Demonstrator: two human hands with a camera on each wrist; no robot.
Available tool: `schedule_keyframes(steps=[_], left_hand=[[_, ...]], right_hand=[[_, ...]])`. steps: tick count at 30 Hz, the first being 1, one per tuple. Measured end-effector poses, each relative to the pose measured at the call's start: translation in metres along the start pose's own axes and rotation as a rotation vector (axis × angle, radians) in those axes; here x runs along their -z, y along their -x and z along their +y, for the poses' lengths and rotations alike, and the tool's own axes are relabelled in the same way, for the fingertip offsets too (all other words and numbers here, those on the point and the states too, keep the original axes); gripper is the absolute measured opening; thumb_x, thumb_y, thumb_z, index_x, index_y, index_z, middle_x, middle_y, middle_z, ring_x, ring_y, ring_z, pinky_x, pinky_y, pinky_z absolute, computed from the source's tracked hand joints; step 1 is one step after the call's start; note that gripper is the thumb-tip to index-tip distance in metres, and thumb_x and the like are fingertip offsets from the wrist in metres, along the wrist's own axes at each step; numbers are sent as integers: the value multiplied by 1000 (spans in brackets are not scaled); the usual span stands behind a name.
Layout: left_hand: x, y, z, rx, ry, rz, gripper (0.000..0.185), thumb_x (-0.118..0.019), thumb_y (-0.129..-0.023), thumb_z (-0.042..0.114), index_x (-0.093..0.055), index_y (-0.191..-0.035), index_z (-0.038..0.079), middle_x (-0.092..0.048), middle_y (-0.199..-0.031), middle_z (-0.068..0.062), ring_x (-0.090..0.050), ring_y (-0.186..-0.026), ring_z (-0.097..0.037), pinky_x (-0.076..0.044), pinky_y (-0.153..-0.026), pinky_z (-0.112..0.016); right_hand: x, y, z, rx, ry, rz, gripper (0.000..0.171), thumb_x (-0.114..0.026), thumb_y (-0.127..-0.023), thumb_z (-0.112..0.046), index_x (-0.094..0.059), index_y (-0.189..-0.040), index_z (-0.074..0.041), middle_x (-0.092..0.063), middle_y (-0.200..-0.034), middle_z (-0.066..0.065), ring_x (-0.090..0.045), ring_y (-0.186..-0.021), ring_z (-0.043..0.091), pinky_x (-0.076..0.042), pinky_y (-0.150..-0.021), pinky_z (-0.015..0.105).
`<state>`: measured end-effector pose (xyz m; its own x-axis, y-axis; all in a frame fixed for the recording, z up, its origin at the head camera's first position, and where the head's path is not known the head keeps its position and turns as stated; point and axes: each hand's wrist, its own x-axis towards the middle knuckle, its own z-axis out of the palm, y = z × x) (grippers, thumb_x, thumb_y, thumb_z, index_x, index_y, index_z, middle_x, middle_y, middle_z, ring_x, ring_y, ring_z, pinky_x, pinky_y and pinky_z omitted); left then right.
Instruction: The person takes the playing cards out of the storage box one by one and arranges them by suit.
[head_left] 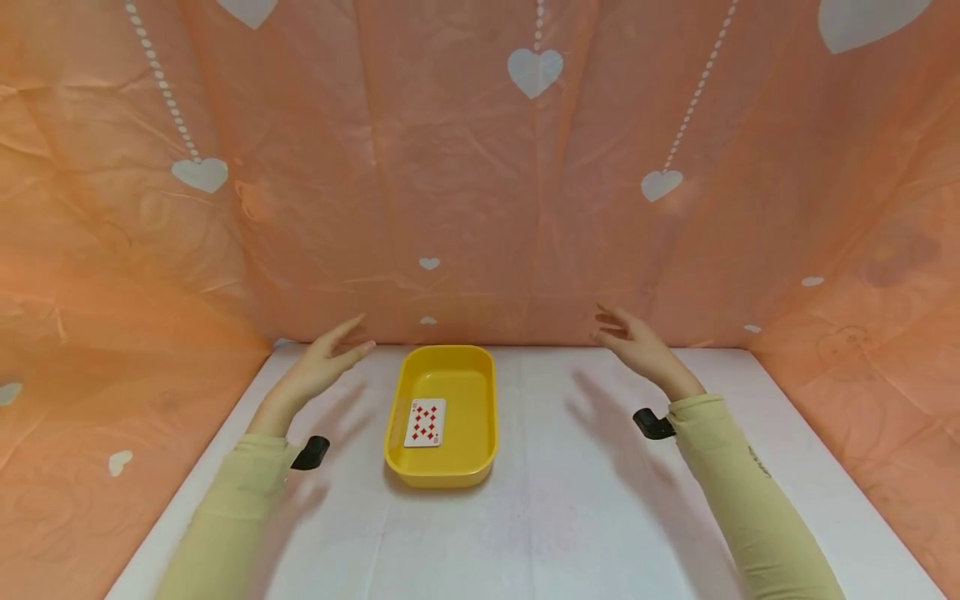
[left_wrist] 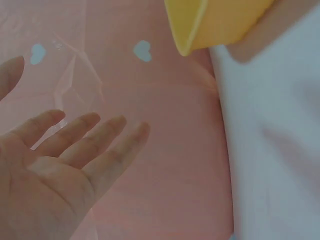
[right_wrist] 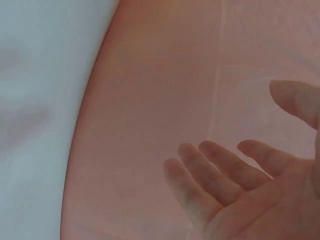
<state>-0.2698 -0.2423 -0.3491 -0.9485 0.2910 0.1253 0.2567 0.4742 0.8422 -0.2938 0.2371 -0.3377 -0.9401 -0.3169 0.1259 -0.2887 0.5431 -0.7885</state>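
A yellow tray stands on the white table, left of the middle in the head view. Inside it, toward its left wall, a ten of diamonds playing card lies face up. My left hand hovers to the left of the tray, fingers extended and holding nothing. In the left wrist view its palm shows bare, and a corner of the tray appears above. Well to the tray's right, my right hand is raised over the table. Its palm holds nothing, with fingers spread loosely.
The white table reaches back to an orange curtain printed with pale hearts, which also hangs along both sides. A black wrist device sits at the left sleeve, and another black device at the right sleeve.
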Motion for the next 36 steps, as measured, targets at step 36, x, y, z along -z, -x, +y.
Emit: schedule_keyframes(steps=[36], left_hand=[[-35, 6, -30, 331, 368, -83, 66, -59, -95, 16, -24, -146, -6, -39, -139, -33, -50, -117, -44, -48, -90, -50]], right_hand=[[-63, -17, -56, -97, -704, -155, 47, -42, -102, -19, -34, -143, 3, -40, -143, 21, -45, -125, 41, -43, -97, 48]])
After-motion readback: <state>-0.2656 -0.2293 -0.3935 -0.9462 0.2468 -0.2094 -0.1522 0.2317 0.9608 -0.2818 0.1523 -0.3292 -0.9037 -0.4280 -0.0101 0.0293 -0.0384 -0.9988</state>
